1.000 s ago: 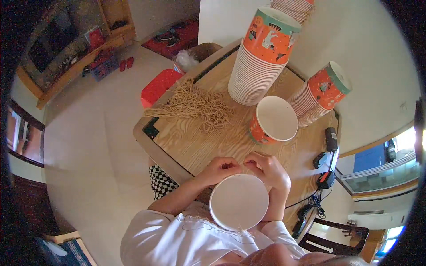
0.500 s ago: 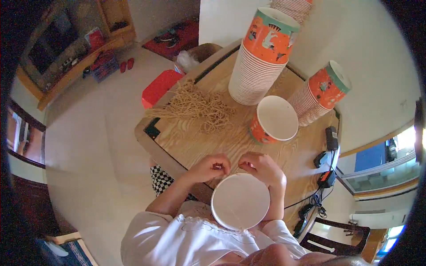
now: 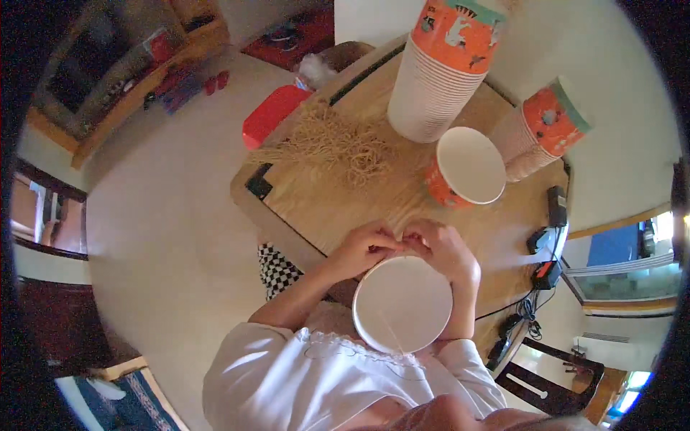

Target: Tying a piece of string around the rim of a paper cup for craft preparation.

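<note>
A white-lined round paper tub (image 3: pixel 403 305) sits close against my body, its open mouth facing up at me. A thin pale strand shows across its near rim. At the tub's far rim my left hand (image 3: pixel 368 248) is closed in a pinch, its fingertips meeting those of my right hand (image 3: pixel 442 251). My right hand is also pinched closed. What lies between the fingertips is too small to make out. Beyond them on the wooden table (image 3: pixel 309 205) rests a tangled heap of tan twine (image 3: pixel 338 147).
Another open orange paper tub (image 3: pixel 471 167) stands at the right, before a tall tub stack (image 3: pixel 435 86) and a shorter stack (image 3: pixel 546 129). A red box (image 3: pixel 274 115) sits by the table's left edge. Black adapters and cables (image 3: pixel 546 274) lie along the right edge.
My hands, apart before, have come together at the tub's far rim. The whole view has shifted, with the table things now higher and more to the right.
</note>
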`<act>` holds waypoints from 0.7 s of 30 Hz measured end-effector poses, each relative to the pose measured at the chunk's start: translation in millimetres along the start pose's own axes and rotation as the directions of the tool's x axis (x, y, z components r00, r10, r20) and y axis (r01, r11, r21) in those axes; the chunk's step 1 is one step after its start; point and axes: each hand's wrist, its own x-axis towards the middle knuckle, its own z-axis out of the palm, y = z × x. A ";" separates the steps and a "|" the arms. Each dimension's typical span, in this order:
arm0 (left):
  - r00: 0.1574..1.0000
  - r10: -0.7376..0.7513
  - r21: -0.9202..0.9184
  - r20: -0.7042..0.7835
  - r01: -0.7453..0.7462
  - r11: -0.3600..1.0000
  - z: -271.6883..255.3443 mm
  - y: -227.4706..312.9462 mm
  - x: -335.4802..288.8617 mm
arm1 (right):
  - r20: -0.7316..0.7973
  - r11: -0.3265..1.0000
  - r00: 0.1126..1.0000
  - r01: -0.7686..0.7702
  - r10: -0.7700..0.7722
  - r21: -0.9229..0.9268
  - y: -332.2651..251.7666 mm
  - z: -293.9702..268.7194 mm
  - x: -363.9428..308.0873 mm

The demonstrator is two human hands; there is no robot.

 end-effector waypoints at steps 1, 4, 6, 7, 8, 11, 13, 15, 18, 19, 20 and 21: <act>1.000 -0.011 0.005 0.000 0.011 1.000 0.3 -0.8 -0.1 | -0.022 0.999 1.000 0.023 -0.023 0.022 0.4 -0.2 1.6; 0.999 0.035 -0.032 -0.034 -0.036 0.999 1.7 -4.1 1.5 | -0.051 0.996 0.996 0.077 -0.075 0.038 5.3 3.0 3.9; 0.997 0.062 0.003 -0.042 -0.062 0.998 2.4 -5.1 2.0 | -0.058 0.994 0.993 0.106 -0.104 0.031 6.9 3.3 4.0; 0.997 0.064 0.003 -0.040 -0.064 0.998 2.3 -5.0 2.4 | -0.059 0.994 0.993 0.103 -0.101 0.046 6.2 3.6 3.5; 0.998 0.052 -0.003 -0.023 -0.052 0.999 1.9 -4.6 3.1 | -0.061 0.993 0.993 0.101 -0.097 0.060 5.5 3.3 3.2; 1.000 0.027 0.023 0.005 -0.027 0.999 0.2 2.2 1.3 | -0.059 0.989 0.988 0.147 -0.145 0.025 -1.0 -2.0 1.4; 0.999 0.030 0.052 0.023 -0.031 0.998 -2.6 1.1 4.6 | -0.055 0.990 0.989 0.136 -0.134 0.037 -1.5 -1.1 1.2; 0.997 0.074 0.077 0.026 -0.075 0.994 -2.8 -3.7 4.8 | -0.048 0.991 0.991 0.124 -0.121 0.051 0.1 1.2 1.2; 0.993 0.115 0.014 0.007 -0.115 0.993 -3.6 -2.4 5.0 | -0.060 0.982 0.980 0.188 -0.188 -0.006 1.7 2.1 1.6; 0.993 0.114 0.012 0.007 -0.114 0.993 -3.4 0.7 4.3 | -0.031 0.991 0.990 0.136 -0.136 0.002 -0.9 0.1 0.8; 1.000 -0.002 -0.058 0.007 0.003 0.998 -3.4 5.3 3.3 | -0.002 0.997 0.997 0.083 -0.083 0.008 -2.2 -0.8 0.3; 0.993 -0.116 -0.127 0.016 0.117 0.985 -3.8 8.8 3.6 | -0.003 0.997 0.997 0.081 -0.081 0.007 -2.4 -1.1 0.2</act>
